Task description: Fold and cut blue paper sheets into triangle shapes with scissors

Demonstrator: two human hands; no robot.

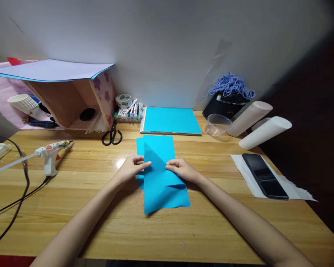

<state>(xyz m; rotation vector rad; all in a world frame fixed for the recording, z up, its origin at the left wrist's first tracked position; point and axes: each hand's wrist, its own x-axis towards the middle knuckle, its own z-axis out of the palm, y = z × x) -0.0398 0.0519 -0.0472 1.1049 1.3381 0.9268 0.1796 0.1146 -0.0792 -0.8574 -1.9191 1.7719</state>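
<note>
A folded sheet of blue paper [158,193] is held over the middle of the wooden table, its lower right part creased and bent. My left hand [133,165] pinches its left edge between thumb and fingers. On the right side, my right hand [180,168] grips the paper with thumb and fingertips pressed together. Another blue piece [140,146] shows behind the left edge of the sheet. Beyond them lies a stack of coloured paper [171,120] with a blue sheet on top.
At left are a glue gun [50,157] with its cable, black scissors [111,136] and a box [69,100]. Markers [130,111] stand behind. At right are a clear bowl [218,125], white rolls [264,132] and a phone [264,176] on white paper.
</note>
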